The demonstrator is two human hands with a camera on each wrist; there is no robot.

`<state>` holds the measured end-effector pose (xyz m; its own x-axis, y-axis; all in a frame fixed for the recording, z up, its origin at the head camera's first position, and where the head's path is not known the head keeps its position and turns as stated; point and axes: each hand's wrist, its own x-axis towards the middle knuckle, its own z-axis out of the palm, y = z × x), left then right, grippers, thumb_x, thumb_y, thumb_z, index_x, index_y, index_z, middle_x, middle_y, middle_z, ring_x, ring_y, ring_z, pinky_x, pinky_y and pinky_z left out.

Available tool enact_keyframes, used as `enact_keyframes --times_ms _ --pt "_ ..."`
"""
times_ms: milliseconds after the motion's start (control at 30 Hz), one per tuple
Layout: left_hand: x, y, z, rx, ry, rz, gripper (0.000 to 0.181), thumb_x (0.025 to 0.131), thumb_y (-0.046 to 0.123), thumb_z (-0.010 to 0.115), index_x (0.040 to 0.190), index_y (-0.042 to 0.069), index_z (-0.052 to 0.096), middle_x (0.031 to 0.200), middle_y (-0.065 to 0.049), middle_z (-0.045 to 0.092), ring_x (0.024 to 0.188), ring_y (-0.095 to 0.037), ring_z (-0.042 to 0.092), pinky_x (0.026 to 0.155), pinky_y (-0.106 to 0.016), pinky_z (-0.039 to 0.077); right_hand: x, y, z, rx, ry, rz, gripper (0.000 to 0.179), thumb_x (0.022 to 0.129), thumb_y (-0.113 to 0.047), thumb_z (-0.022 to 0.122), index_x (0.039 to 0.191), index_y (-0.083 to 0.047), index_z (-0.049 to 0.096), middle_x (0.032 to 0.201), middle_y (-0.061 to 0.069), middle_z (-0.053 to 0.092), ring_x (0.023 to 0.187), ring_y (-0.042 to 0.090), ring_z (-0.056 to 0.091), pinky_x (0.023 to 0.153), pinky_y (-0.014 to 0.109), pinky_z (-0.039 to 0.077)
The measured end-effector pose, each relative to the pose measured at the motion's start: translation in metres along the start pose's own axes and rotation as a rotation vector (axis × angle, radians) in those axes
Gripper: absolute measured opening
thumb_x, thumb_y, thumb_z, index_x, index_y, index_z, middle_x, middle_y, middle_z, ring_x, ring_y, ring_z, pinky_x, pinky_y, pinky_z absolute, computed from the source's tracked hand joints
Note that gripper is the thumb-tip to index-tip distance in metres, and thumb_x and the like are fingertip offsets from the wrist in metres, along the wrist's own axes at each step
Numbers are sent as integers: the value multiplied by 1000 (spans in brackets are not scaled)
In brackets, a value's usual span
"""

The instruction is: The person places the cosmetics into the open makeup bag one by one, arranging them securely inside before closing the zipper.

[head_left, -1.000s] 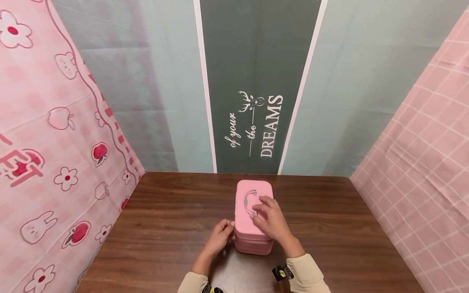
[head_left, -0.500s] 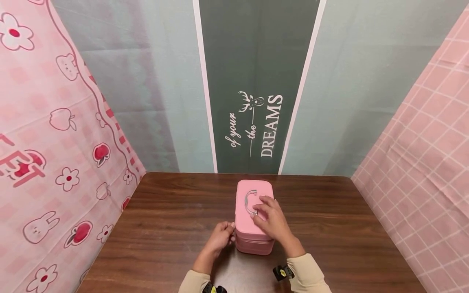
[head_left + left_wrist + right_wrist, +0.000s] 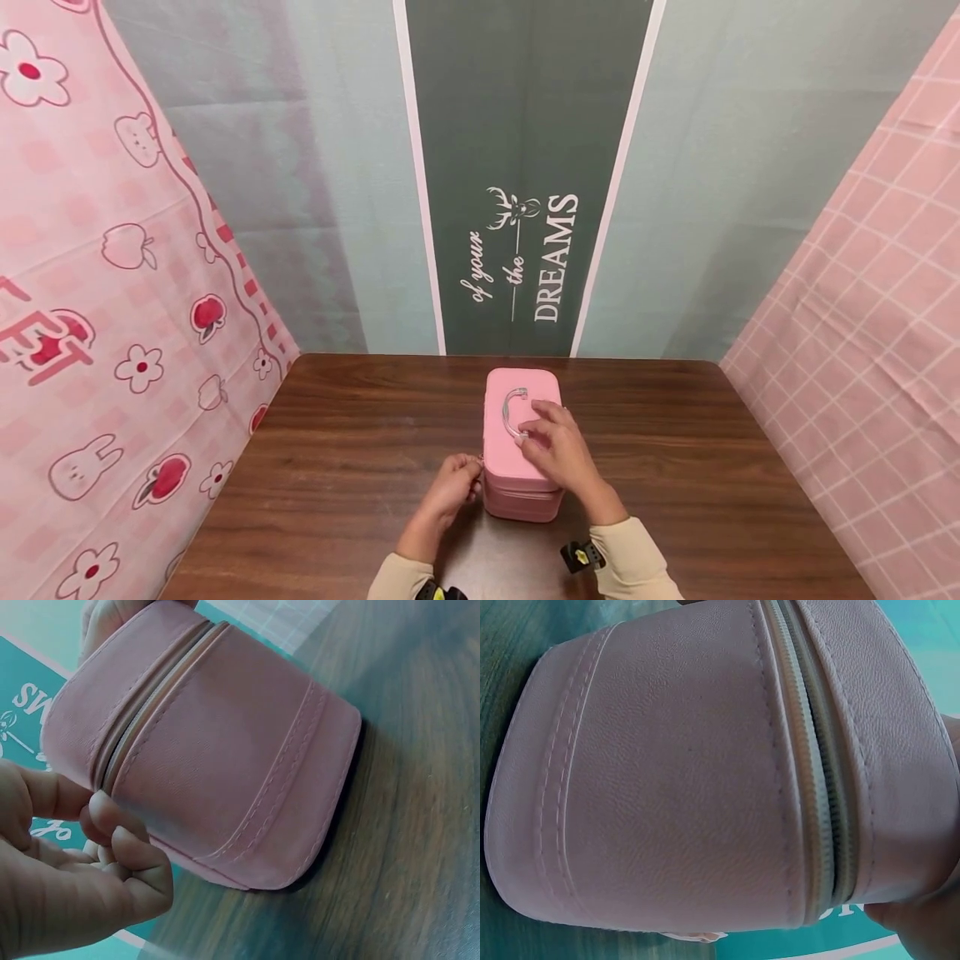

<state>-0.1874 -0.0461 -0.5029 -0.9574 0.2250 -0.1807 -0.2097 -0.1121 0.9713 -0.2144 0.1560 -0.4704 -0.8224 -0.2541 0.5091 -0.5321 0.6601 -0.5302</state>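
A pink zippered case with a curved, clear-looking handle on its lid stands upright on the wooden table. At the near left corner, my left hand pinches at the zip line with thumb and forefinger; the zipper pull itself is hidden by the fingers. My right hand rests on the lid, fingers spread and bent, their tips close to the near end of the handle. Along the case's near side, the zipper teeth are parted in the right wrist view.
The brown wooden table extends around the case. Behind it hangs a grey-green cloth with white lettering. Pink patterned cloths, a floral one and a checked one, close off the left and right sides.
My left hand has shifted very slightly toward the near end of the case, still pinching at the zip. The right hand stays on the lid, and the case stands in the same place.
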Motion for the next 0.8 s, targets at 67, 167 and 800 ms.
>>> enact_keyframes --times_ms 67,167,800 --pt "0 0 -4 7 -20 -2 10 90 1 42 86 -2 51 65 -1 43 54 -9 40 47 -18 34 0 0 0 -4 5 -29 20 72 -13 76 90 -7 73 118 18 56 113 36 47 98 56 29" --pt "0 0 -11 22 -60 -4 9 90 2 42 86 -3 49 66 0 41 55 -9 42 48 -19 35 1 0 -1 -6 7 -49 19 71 -11 77 89 -7 73 117 18 57 112 36 49 98 59 26" --pt "3 -8 -4 44 25 63 21 91 8 50 74 -1 54 64 0 46 52 -9 45 45 -19 29 6 -7 3 -72 -17 -17 20 72 -15 73 91 -9 72 117 16 58 114 34 48 97 61 25"
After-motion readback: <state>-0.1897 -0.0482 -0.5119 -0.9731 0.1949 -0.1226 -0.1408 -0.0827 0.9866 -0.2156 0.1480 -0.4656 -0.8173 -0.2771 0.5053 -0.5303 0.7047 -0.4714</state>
